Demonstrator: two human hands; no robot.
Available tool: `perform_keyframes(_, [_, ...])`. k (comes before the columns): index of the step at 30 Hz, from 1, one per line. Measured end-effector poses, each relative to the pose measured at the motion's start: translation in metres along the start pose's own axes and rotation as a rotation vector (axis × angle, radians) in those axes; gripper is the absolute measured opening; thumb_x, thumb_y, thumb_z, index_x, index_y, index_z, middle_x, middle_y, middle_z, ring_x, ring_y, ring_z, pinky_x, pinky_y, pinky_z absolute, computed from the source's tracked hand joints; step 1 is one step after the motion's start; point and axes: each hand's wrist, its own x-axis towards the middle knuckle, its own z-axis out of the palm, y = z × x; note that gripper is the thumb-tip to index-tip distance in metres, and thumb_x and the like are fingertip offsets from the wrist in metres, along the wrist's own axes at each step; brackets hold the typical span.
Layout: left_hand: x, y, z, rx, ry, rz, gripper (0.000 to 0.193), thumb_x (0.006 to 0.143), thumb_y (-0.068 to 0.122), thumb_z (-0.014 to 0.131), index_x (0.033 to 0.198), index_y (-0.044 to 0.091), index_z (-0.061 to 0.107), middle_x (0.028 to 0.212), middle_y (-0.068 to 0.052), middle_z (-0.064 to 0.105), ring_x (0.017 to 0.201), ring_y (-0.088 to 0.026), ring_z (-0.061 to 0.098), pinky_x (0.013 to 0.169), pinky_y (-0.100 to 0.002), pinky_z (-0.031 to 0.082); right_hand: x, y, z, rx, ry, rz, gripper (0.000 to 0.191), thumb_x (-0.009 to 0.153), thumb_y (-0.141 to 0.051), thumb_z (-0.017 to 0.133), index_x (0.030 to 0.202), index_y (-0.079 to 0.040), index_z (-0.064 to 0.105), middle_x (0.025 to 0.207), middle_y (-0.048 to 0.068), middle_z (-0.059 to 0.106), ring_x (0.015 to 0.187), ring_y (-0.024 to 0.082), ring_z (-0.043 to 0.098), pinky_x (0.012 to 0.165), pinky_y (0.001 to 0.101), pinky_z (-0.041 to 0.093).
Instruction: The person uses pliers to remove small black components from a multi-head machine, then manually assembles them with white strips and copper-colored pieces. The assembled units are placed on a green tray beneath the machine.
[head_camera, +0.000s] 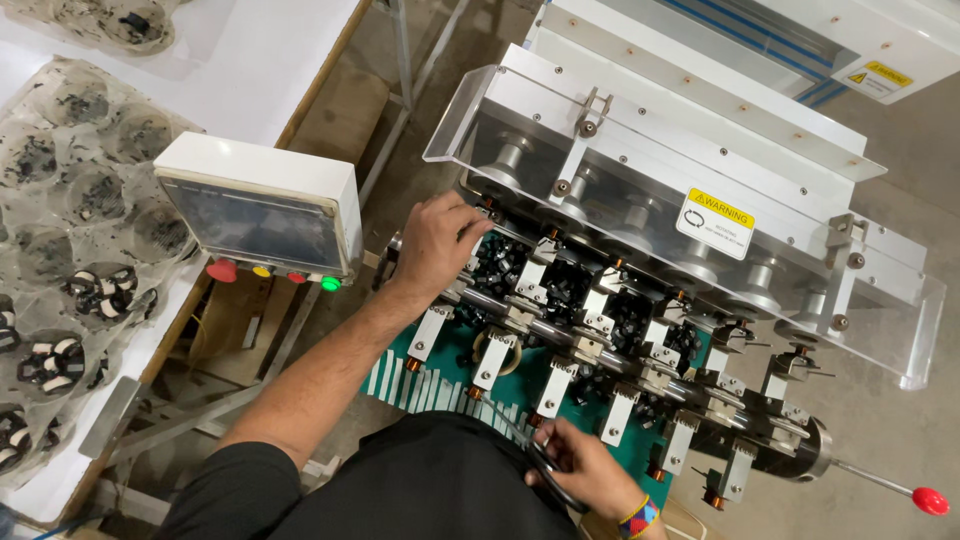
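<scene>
Left hand (435, 240) on winding machine (600, 320); concrete floor (880, 420).

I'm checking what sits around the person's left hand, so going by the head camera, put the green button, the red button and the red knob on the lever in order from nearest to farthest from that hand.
From the left hand:
1. Green button, just to its left, under the white control box.
2. Red button, farther left on the same row.
3. Red knob, far right, at the end of the lever.

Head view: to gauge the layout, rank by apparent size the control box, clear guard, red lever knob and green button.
Largest to smallest:
1. clear guard
2. control box
3. red lever knob
4. green button; close to the knob in size, and the knob may sit nearer the camera.
</scene>
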Motion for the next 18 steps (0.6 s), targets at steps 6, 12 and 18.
perform_keyframes(6, [0.000, 0.030, 0.015, -0.077, 0.167, 0.144, 0.013, 0.089, 0.012, 0.080, 0.093, 0.005, 0.069, 0.098, -0.011, 0.062, 0.085, -0.028, 0.064, 0.077, -0.040, 0.048, -0.001, 0.158, 0.011, 0.460, 0.022, 0.091, 0.036, 0.086, -0.004, 0.080, 0.114, -0.002, 0.058, 0.087, -0.004, 0.055, 0.078, 0.005, 0.052, 0.073, 0.0222, 0.045])
perform_keyframes(12, [-0.017, 0.024, 0.008, -0.019, 0.024, 0.196, 0.007, 0.093, 0.010, 0.071, 0.090, 0.005, 0.066, 0.092, -0.005, 0.071, 0.081, -0.026, 0.066, 0.072, -0.041, 0.044, -0.003, 0.232, 0.006, 0.440, 0.059, 0.206, 0.030, 0.090, -0.004, 0.075, 0.115, 0.000, 0.059, 0.084, 0.005, 0.061, 0.073, 0.010, 0.058, 0.070, 0.0266, 0.041])
perform_keyframes(18, [-0.022, -0.007, 0.001, 0.117, -0.017, 0.063, 0.011, 0.093, 0.012, 0.069, 0.085, 0.005, 0.066, 0.086, -0.009, 0.069, 0.077, -0.030, 0.066, 0.072, -0.045, 0.044, 0.014, 0.239, 0.022, 0.259, 0.264, 0.293, 0.032, 0.087, -0.016, 0.075, 0.112, 0.001, 0.064, 0.089, 0.009, 0.071, 0.083, 0.018, 0.072, 0.078, 0.0317, 0.053])
